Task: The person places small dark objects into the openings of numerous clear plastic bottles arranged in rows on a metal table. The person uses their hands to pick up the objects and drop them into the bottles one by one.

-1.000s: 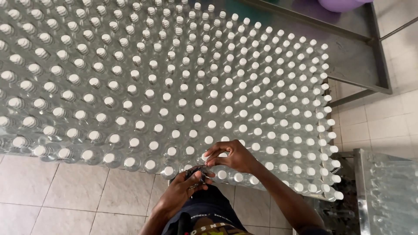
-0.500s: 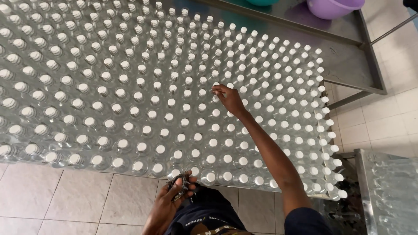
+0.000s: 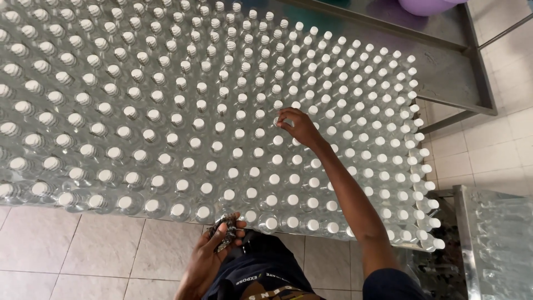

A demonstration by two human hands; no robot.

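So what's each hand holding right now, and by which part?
The left hand clutches a small dark bunch of something in its fingers; what it is cannot be told. The right hand pinches the white cap of one clear bottle among the rows.

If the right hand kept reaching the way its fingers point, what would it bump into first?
The right hand points up and left over the clear bottles. Its fingertips are already at a white cap; the next capped bottles in that row would likely come first, though height above them is unclear.
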